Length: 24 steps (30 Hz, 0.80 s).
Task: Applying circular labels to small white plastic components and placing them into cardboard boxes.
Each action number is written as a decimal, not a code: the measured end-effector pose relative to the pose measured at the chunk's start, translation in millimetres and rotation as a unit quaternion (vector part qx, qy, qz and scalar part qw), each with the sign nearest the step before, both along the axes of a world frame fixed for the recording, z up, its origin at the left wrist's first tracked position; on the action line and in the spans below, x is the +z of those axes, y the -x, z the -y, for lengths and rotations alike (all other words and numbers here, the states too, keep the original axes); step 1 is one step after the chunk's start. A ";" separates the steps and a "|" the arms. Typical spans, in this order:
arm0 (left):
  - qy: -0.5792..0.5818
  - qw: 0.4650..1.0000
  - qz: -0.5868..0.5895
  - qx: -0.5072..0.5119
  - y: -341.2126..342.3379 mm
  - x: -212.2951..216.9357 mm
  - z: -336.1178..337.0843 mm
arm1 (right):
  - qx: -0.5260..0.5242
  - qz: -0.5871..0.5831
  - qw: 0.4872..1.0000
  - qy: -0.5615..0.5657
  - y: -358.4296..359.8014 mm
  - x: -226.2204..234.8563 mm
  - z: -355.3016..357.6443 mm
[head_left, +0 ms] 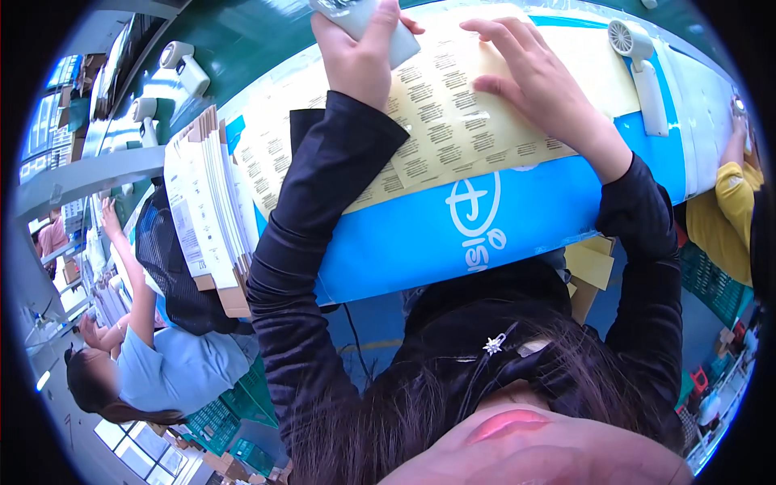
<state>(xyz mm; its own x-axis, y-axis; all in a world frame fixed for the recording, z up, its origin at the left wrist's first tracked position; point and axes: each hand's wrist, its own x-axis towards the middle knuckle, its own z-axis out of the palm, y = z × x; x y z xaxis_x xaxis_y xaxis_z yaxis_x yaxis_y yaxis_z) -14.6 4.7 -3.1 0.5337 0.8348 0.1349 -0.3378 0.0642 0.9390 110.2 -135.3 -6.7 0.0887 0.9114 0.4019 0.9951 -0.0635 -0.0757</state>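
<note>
My left hand [356, 61] is wrapped round a pale, smooth, block-like object [402, 47], whose upper end is cut off by the picture's edge. Beneath it lies a cream sheet of small printed labels [432, 121], set out in rows on the blue-covered work surface [388, 246]. My right hand [529, 77] is over the right part of this sheet, fingers apart and nothing held. Whether its fingertips touch the sheet I cannot tell. Right of that hand, a white handheld fan [643, 77] rests on the surface.
Upright flattened cartons [206, 202] stand at the left end beside a black mesh item [174, 259]. More white handheld fans [186, 69] lie on the green table at far left. A person in light blue [182, 360] sits left; another in yellow [723, 214] is at right.
</note>
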 end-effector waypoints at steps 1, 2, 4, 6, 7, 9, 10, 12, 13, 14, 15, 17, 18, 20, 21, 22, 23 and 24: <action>0.002 1.000 -0.014 0.003 -1.0 -5.3 2.0 | 0.001 -0.008 1.000 0.007 -0.8 4.2 -1.0; 0.005 1.000 -0.013 -0.002 -0.5 -10.0 3.3 | 0.001 -0.016 1.000 0.014 -1.4 8.2 -2.5; 0.010 1.000 -0.002 -0.010 1.4 -18.0 5.1 | 0.010 -0.117 0.993 0.013 0.0 11.9 -9.3; 0.015 1.000 0.009 -0.012 3.8 -23.1 5.0 | 0.022 -0.217 0.976 0.012 1.6 12.6 -15.4; 0.019 1.000 0.009 -0.013 4.3 -24.7 4.5 | 0.021 -0.216 0.976 0.015 2.7 12.0 -17.4; 0.017 1.000 0.013 -0.006 3.4 -26.0 4.2 | 0.019 -0.234 0.972 -0.015 7.7 8.4 -20.3; 0.016 1.000 0.015 0.001 2.8 -25.5 4.2 | 0.022 -0.242 0.970 -0.030 9.9 6.3 -22.3; 0.019 1.000 0.013 0.015 2.7 -23.0 5.6 | 0.030 -0.255 0.966 -0.038 13.1 2.3 -25.9; 0.037 0.999 0.006 0.022 2.3 -21.3 7.4 | 0.026 -0.247 0.968 -0.033 14.6 0.7 -26.7; 0.055 0.998 0.000 0.028 0.0 -19.3 9.2 | 0.022 -0.239 0.970 -0.030 15.0 -0.2 -26.9; 0.072 0.997 -0.005 0.033 -2.2 -17.2 11.1 | 0.017 -0.229 0.973 -0.027 14.7 -0.8 -26.5; 0.089 0.995 -0.010 0.037 -3.8 -13.7 12.6 | 0.011 -0.220 0.975 -0.023 14.3 -2.4 -24.6; 0.090 0.995 -0.012 0.037 -4.2 -12.1 12.6 | 0.013 -0.227 0.973 -0.034 14.4 -3.4 -24.3; 0.088 0.995 -0.017 0.038 -3.7 -9.9 12.1 | 0.018 -0.242 0.968 -0.058 16.2 -5.5 -24.1; 0.087 0.995 -0.020 0.037 -3.2 -9.5 11.9 | 0.020 -0.250 0.965 -0.071 17.2 -6.3 -23.8; 0.084 0.996 -0.021 0.038 -2.8 -9.5 11.7 | 0.021 -0.250 0.965 -0.073 18.1 -6.6 -22.9; 0.082 0.996 -0.023 0.040 -2.7 -10.0 11.5 | 0.026 -0.247 0.966 -0.073 19.3 -6.5 -21.2; 0.081 0.996 -0.024 0.043 -2.6 -10.7 11.5 | 0.030 -0.243 0.967 -0.072 20.6 -6.2 -19.1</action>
